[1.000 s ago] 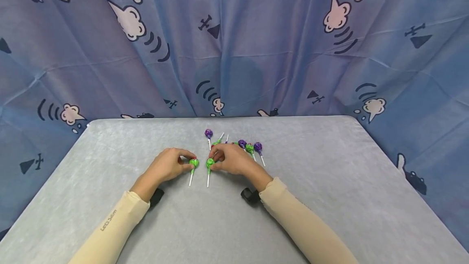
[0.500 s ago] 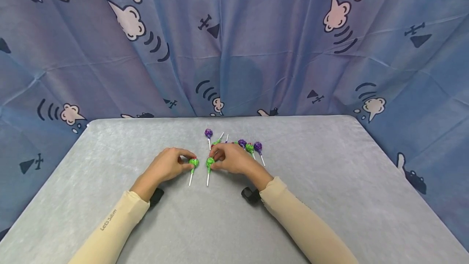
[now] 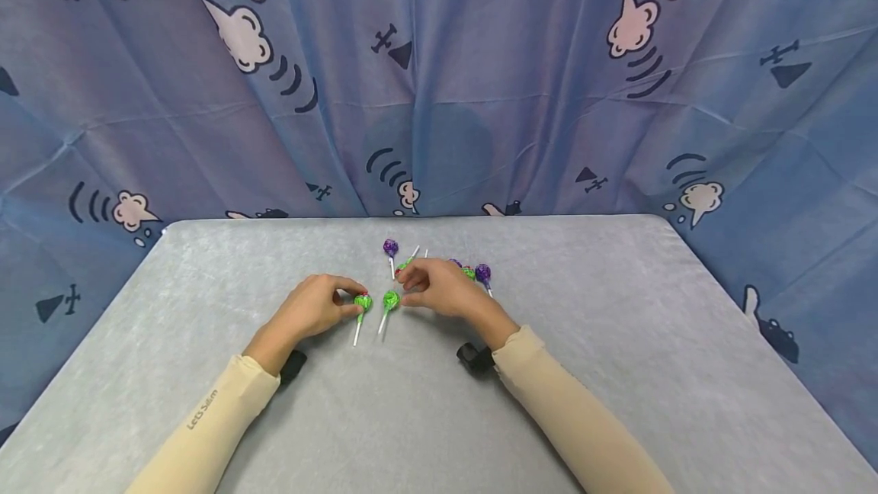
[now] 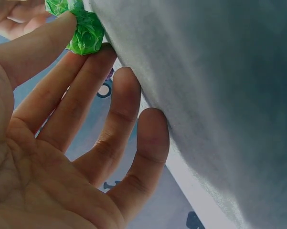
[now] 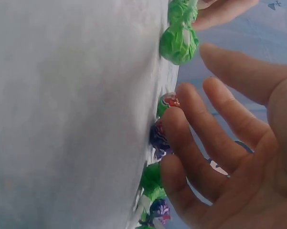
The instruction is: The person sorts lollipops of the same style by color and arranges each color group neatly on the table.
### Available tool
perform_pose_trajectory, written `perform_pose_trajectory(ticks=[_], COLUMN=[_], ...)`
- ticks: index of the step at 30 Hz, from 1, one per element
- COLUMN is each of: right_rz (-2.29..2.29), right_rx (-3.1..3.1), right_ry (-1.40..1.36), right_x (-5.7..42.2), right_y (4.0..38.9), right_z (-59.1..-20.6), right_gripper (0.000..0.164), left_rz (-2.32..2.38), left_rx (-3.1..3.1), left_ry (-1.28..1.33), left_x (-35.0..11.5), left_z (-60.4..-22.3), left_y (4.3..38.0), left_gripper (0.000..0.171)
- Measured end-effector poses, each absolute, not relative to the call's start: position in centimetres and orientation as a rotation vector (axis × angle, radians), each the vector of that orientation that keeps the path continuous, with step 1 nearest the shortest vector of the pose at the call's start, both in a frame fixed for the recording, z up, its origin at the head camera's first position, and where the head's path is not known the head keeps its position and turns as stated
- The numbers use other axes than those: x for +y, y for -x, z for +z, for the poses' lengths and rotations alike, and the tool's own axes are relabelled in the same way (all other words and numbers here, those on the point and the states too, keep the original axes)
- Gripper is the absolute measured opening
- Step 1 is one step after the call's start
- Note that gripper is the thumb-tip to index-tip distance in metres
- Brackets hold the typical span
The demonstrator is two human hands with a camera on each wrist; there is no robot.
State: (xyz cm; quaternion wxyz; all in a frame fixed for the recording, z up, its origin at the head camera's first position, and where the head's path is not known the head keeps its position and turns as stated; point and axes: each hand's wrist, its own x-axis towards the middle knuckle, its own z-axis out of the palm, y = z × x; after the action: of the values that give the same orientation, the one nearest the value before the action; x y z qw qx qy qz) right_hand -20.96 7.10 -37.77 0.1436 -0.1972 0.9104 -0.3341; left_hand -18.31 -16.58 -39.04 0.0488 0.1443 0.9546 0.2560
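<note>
In the head view my left hand (image 3: pixel 312 307) pinches a green-wrapped lollipop (image 3: pixel 363 301) by its head between thumb and fingertips, its white stick pointing toward me. The left wrist view shows the thumb on the crinkled green wrapper (image 4: pixel 88 38). Just to the right, a second green lollipop (image 3: pixel 391 299) lies on the table, its stick slanting down to the left. Close beside its head is my right hand (image 3: pixel 442 288), thumb and fingers spread apart with nothing between them. The right wrist view shows a small gap between the thumb and that lollipop's head (image 5: pixel 178 45).
Behind the right hand lie several more lollipops, partly hidden: a purple one (image 3: pixel 390 247) at the back, a green one (image 3: pixel 406 265) with its stick pointing away, and another purple one (image 3: pixel 483 273) on the right. A patterned blue curtain (image 3: pixel 439 97) hangs behind the grey table (image 3: pixel 617 311).
My right hand has let go of the second green lollipop and moved slightly back and right. That lollipop's stick has swung left. The left hand has stayed in place.
</note>
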Motion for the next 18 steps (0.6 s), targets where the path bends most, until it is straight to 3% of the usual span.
perform_pose_trajectory(ticks=[11, 18], right_rz=[-0.829, -0.833], right_rx=[2.608, 2.601], right_ry=[0.784, 0.788], right_x=[6.50, 6.50], right_y=[20.64, 20.63], right_z=[-38.07, -38.04], right_gripper=[0.034, 0.025], left_rz=[0.773, 0.769], left_rx=[2.898, 2.894], left_ry=[-0.416, -0.404], left_x=[-16.59, -16.57], left_z=[-38.89, -38.89], left_y=[18.30, 18.43], left_gripper=[0.030, 0.030])
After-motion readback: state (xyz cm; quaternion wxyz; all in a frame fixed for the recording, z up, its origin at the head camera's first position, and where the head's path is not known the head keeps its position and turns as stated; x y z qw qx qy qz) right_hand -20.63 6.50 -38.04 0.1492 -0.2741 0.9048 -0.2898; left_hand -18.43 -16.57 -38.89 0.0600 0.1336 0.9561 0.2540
